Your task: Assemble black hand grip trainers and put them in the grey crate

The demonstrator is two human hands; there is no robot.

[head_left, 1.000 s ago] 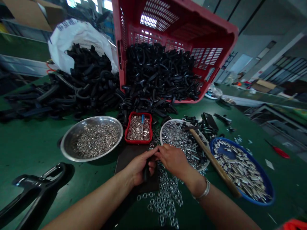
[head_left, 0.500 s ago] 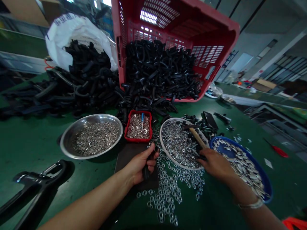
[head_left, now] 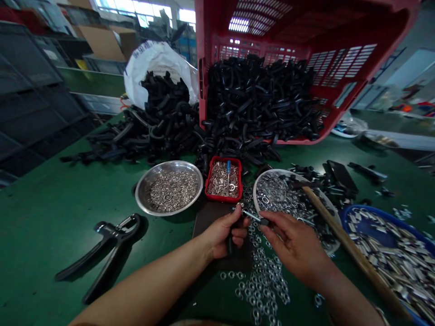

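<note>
Before us spreads the green tabletop (head_left: 37, 235), with a red crate (head_left: 200, 54) tipped on its side at the far edge and black parts (head_left: 258, 99) heaped in its mouth. Nearer lie the blue tray (head_left: 369, 226) and the white basin (head_left: 255, 192) on our right, a steel bowl (head_left: 144, 188) on our left. A wooden handle (head_left: 355, 251) slants from the basin's contents across to the blue tray, and below the hands we see a dark plate (head_left: 206, 218).

Our two hands face each other above the plate and the scatter of small rings. The left hand (head_left: 224, 232) is curled round a dark piece (head_left: 230, 246), thumb stretched forward along its top; most of the piece is hidden in the fingers. The right hand (head_left: 295, 235) is closed to a pinch, thumb and fingertips nipping the black head (head_left: 263, 222) of a silver bolt (head_left: 253, 216).

The bolt lies in the gap between the hands, its long axis running nearly sideways, sloping a little away from us toward the left. The right hand has its head end; the free end points at the left thumb, just beside it. Whether they touch, we cannot tell.

Smallest are the silver rings (head_left: 260, 285), strewn below the bolt.
</note>
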